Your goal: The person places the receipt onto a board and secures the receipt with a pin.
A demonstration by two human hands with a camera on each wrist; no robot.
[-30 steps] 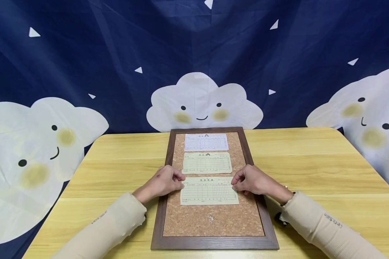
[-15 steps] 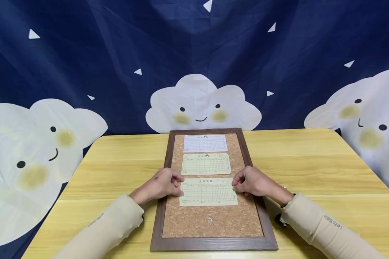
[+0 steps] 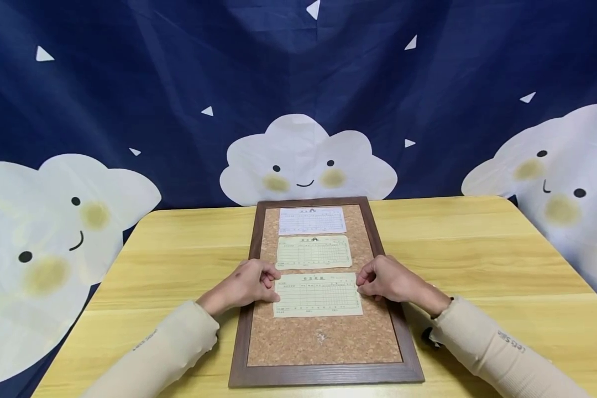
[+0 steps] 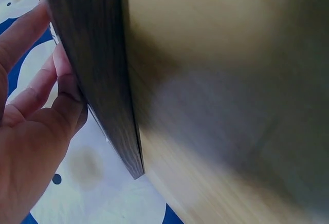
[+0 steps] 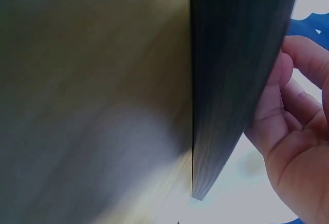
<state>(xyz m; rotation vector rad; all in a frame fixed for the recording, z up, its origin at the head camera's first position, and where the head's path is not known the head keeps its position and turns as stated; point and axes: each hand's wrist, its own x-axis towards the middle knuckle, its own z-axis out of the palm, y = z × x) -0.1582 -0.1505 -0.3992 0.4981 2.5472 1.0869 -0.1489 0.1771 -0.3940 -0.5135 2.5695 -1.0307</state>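
Note:
The lowest of three printed receipt slips, a pale green one point(image 3: 317, 301), lies flat on a framed cork board point(image 3: 288, 348). At its left edge my left hand point(image 3: 249, 283) touches the paper with index finger and thumb spread apart. My right hand point(image 3: 389, 279) pinches its right edge between thumb and index finger. Above it lie another pale green slip point(image 3: 313, 255) and a bluish-white slip point(image 3: 310, 223), each with a small dark mark near its top. Both wrist views show the dark wooden frame point(image 4: 97, 75) beside the fingers; the slip's face is hidden there.
A light wooden table point(image 3: 467, 237) lies under the board. A dark small object point(image 3: 430, 338) shows partly beneath the right sleeve. Behind the table hangs a navy cloth point(image 3: 179, 66) with smiling clouds. A small pale patch point(image 3: 322, 336) marks the lower cork.
My left thumb has slid down the slip's left edge, away from the index finger. My right hand stays at the right edge. The head view has shifted slightly.

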